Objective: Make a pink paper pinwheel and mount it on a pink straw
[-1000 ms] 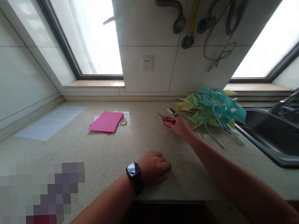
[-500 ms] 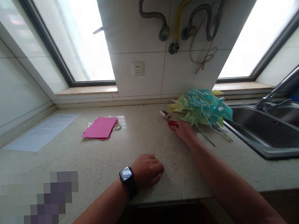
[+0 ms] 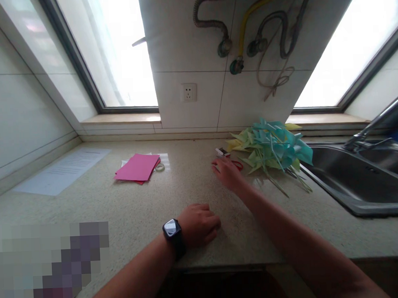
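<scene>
My right hand [image 3: 228, 174] reaches across the speckled countertop [image 3: 129, 204] and lies over a pair of red scissors [image 3: 238, 165], fingers curled on them. Red shows on both sides of the hand. My left hand [image 3: 199, 223], with a black watch [image 3: 172, 231] on the wrist, rests as a loose fist near the counter's front edge and holds nothing. Just beyond the scissors lies a small white and black object [image 3: 223, 152]. A heap of teal and yellow-green paper pinwheels on sticks [image 3: 274, 148] sits to the right of my right hand.
Pink paper sheets [image 3: 138, 167] with a tape roll [image 3: 159, 167] beside them lie at the left middle. A printed white sheet [image 3: 63, 170] is further left. A steel sink [image 3: 361, 172] and tap [image 3: 379, 121] are at the right. The tiled wall has a socket [image 3: 189, 92] and hoses.
My right hand has shifted left from the scissors' handles and now covers them; the scissors have turned under it. My left fist stays put. The view shifted slightly.
</scene>
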The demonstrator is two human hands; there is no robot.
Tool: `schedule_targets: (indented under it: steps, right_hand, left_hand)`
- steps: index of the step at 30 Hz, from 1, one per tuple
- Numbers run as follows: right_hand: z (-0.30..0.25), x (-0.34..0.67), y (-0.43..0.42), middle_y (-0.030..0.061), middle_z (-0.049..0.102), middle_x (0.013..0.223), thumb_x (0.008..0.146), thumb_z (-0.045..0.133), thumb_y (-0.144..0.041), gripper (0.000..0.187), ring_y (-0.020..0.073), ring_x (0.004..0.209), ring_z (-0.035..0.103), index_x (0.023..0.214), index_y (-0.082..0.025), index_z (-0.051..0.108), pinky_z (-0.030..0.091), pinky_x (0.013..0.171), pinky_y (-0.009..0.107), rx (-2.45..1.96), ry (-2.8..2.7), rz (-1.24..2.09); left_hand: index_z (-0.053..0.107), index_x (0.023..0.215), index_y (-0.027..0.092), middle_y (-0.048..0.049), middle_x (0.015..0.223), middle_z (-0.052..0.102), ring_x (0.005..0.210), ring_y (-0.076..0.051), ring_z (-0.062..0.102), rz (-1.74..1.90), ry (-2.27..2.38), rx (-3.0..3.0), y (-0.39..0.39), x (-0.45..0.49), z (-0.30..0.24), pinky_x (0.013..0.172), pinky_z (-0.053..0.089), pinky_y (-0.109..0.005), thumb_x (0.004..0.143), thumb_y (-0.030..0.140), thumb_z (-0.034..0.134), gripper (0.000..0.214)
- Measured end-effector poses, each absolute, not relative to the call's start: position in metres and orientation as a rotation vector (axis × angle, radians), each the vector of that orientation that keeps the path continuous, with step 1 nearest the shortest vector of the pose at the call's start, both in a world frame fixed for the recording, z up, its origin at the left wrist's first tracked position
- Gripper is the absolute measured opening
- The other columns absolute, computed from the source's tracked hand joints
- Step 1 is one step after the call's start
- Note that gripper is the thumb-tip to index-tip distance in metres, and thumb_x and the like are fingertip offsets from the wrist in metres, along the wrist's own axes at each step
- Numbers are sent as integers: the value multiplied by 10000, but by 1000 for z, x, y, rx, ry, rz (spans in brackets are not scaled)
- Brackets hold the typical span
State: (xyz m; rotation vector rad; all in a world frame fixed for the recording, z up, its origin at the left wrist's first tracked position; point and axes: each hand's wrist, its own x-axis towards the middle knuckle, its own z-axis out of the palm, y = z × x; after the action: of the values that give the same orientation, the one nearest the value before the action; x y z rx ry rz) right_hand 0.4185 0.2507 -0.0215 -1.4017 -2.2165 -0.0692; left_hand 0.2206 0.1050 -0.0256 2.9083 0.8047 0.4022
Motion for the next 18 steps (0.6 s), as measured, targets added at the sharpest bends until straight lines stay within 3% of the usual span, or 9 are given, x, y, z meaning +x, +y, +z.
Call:
schedule_targets:
  steps: [9, 14, 18]
  right_hand:
    - [-30, 250, 284, 107, 600, 1335, 981, 623, -357, 359, 249, 1118, 635, 1300, -195, 593, 555, 931, 469, -923, -2596, 157]
    - [-35, 232, 293, 104, 607, 1323, 980, 624, -358, 350, 248, 1112, 637, 1287, -192, 600, 554, 930, 470, -880, -2659, 145]
    - [-38, 257, 288, 99, 625, 1286, 979, 627, -359, 335, 241, 1087, 646, 1263, -182, 611, 561, 913, 460, -907, -2645, 129]
  left_hand:
    - [684, 933, 192, -73, 865, 753, 836, -214, 681, 490, 817, 2831, 110, 222, -32, 779, 522, -329, 945, 199, 522, 163]
    - [694, 1037, 170, -98, 1031, 769, 949, -234, 709, 532, 814, 2788, 113, 222, -33, 870, 537, -356, 949, 201, 522, 196]
    - [701, 977, 185, -69, 928, 767, 879, -224, 702, 519, 812, 2762, 114, 221, -31, 810, 533, -338, 918, 184, 559, 154]
